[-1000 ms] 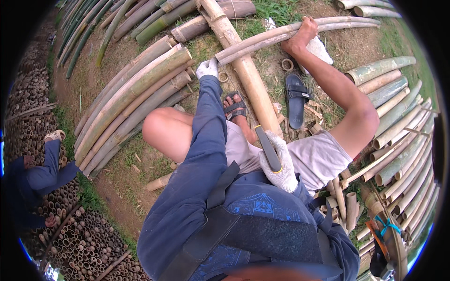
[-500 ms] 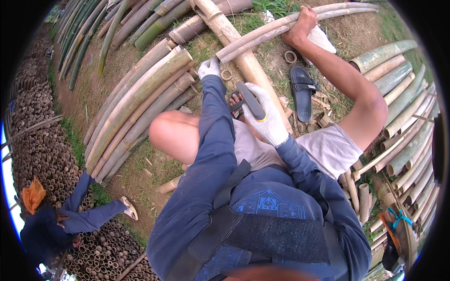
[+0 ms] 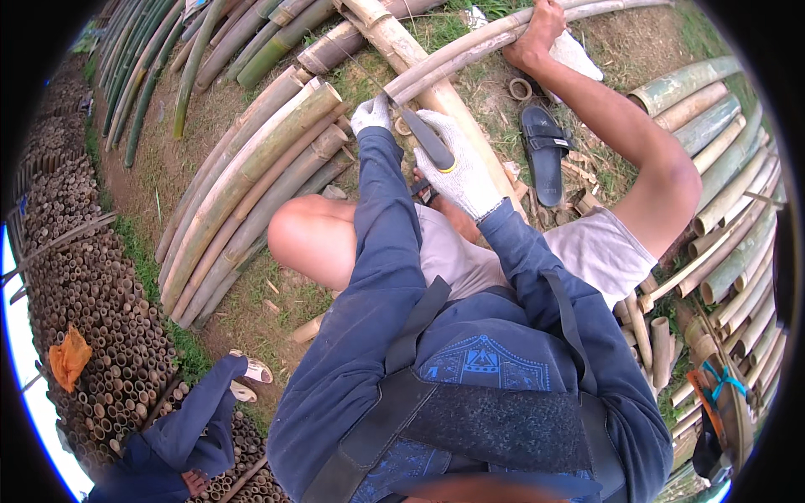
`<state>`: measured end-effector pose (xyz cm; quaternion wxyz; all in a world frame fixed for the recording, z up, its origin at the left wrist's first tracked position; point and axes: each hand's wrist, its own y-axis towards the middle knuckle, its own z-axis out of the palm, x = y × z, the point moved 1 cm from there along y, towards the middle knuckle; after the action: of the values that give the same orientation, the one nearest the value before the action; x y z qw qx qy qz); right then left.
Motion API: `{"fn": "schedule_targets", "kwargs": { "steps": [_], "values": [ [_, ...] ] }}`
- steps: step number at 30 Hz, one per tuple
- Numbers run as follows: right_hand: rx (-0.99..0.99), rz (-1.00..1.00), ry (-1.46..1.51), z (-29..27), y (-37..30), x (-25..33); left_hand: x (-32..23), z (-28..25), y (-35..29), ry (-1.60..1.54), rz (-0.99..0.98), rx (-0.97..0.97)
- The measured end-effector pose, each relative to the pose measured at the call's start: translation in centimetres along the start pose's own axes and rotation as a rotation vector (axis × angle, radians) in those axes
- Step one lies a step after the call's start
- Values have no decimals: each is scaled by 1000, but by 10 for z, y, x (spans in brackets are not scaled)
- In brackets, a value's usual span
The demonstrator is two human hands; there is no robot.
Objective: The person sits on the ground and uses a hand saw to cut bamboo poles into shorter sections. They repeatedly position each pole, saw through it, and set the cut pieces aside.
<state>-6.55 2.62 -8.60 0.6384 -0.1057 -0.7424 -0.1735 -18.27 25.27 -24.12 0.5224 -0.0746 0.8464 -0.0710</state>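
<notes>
My left hand (image 3: 371,114), in a white glove, rests on a thick pale bamboo pole (image 3: 402,46) lying on the ground ahead. My right hand (image 3: 463,174), also gloved, grips a knife (image 3: 429,141) by its dark handle. The blade points up and left along the pole, close to my left hand. Directly in front of me crouches a person in a grey shirt (image 3: 599,251). Their bare arm reaches up to a thinner curved pole (image 3: 470,46), and their hand (image 3: 538,33) lies on it.
Long green and tan bamboo poles (image 3: 251,168) lie at the left, more (image 3: 729,235) at the right. A black slipper (image 3: 545,151) lies on the grass. Stacked cut bamboo tubes (image 3: 101,318) with an orange cloth (image 3: 69,356) fill the left; another person in blue (image 3: 193,419) bends there.
My right hand has risen with the knife from near my lap up to the pale pole beside my left hand. The person in blue at the lower left has shifted position.
</notes>
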Motion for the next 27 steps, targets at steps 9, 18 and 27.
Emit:
{"fn": "schedule_targets", "kwargs": {
  "steps": [9,18,27],
  "values": [
    [-6,114,-382,-85,-169,106,6,0,-2,-46,-55,-21],
    [-18,2,31,-6,-12,10,-12,-6,-12,76,31,-47],
    [6,103,-369,-93,-168,114,-4,-2,-4,21,47,-55]
  ]
}}
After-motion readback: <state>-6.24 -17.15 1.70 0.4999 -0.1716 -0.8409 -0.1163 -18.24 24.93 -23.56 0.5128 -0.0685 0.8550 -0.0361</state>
